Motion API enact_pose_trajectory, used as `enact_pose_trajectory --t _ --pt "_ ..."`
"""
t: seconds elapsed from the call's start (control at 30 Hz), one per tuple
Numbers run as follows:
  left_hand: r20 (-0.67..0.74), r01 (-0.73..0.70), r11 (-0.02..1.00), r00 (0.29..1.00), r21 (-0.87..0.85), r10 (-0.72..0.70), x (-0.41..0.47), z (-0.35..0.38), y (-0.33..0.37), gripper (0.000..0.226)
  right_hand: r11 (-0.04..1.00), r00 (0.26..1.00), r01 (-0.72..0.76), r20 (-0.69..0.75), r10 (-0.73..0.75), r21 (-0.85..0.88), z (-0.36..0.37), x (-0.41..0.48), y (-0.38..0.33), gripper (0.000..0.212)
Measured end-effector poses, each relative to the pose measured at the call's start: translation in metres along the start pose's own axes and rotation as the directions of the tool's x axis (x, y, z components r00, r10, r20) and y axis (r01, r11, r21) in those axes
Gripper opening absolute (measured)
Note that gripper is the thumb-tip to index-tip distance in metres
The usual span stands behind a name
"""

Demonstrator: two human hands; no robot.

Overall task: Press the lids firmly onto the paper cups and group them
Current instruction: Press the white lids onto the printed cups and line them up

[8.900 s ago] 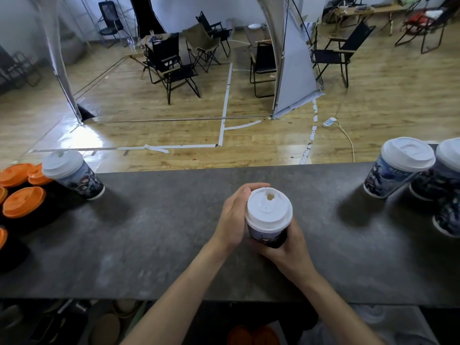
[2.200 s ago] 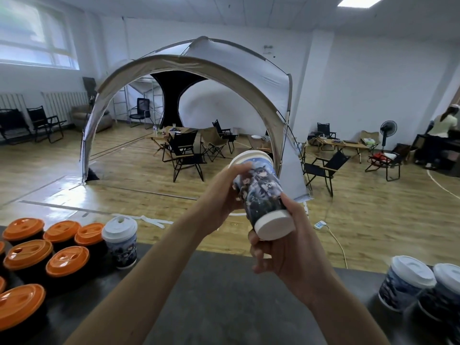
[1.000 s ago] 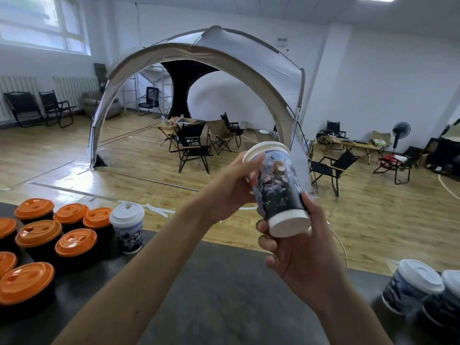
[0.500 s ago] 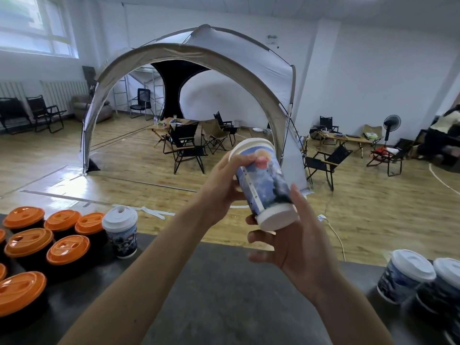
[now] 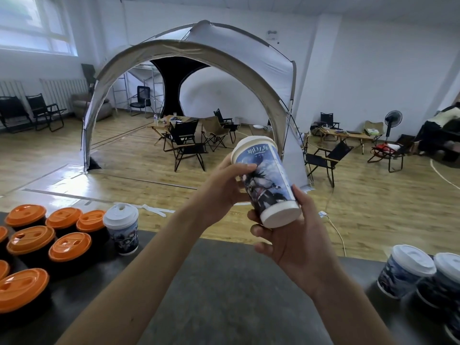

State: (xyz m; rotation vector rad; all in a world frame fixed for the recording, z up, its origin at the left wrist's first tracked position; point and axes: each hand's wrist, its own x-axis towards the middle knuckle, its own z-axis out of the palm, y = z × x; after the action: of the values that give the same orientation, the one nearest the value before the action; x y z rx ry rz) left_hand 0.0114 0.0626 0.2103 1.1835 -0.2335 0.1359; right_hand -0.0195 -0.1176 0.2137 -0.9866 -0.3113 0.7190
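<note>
Counter (image 5: 224,295): dark grey slab across the bottom of the view, with cups at both ends.
Orange-lidded cups (image 5: 69,246): black cups packed close together at the left end.
White-lidded cups (image 5: 405,270): at least 2 printed ones touching at the right end, which looks like the finished group.
Single white-lidded cup (image 5: 122,227): upright, just beside the orange-lidded cups.
Paper cup (image 5: 263,180): held in the air over the counter's far edge, tilted, base toward the camera and top away.
Handling: probably light and likely empty. The thin wall will dent under a squeeze, and the glossy print may slip.
Where to hold: the stiffer rolled base and the rim band, not the middle of the wall.
Right hand (image 5: 291,242): palm up under the base, fingers curled beneath it and thumb lying up the side, gripping the cup.
Left hand (image 5: 221,192): reaching in from the left, fingers wrapped round the upper wall just below the rim, gripping too.
Lid (image 5: 251,143): white and on the cup. Whether it is seated all round cannot be told from here.
</note>
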Motion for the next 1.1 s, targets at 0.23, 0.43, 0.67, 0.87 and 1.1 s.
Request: enact_pose_trajectory --t 0.23,0.43,0.67,0.87,1.1 --pt "-0.012 -0.017 0.999 1.000 0.046 0.017 -0.005 0.000 -0.002 0.060 0.987 0.995 0.062 -0.065 -0.072 -0.150 -0.005 -0.002 0.001 0.061" --pt "0.008 -0.056 0.996 0.998 0.069 0.055 -0.008 -0.001 -0.006 0.061 0.980 0.995 0.056 -0.065 -0.070 -0.193 -0.009 -0.003 0.001 0.065" --pt "0.001 -0.014 1.000 1.000 -0.016 0.014 -0.004 0.002 -0.012 0.071 0.998 0.999 -0.043 0.011 0.043 0.036 -0.002 -0.005 0.000 0.064" --pt "-0.003 0.017 1.000 1.000 0.015 -0.017 -0.003 0.002 -0.019 0.081 0.982 0.992 -0.107 0.088 0.094 0.157 0.001 -0.006 0.005 0.069" --pt "-0.075 -0.009 0.994 0.997 0.110 0.017 -0.008 0.003 -0.008 0.078 0.987 0.999 0.026 -0.031 -0.031 -0.159 -0.003 -0.001 0.018 0.072"
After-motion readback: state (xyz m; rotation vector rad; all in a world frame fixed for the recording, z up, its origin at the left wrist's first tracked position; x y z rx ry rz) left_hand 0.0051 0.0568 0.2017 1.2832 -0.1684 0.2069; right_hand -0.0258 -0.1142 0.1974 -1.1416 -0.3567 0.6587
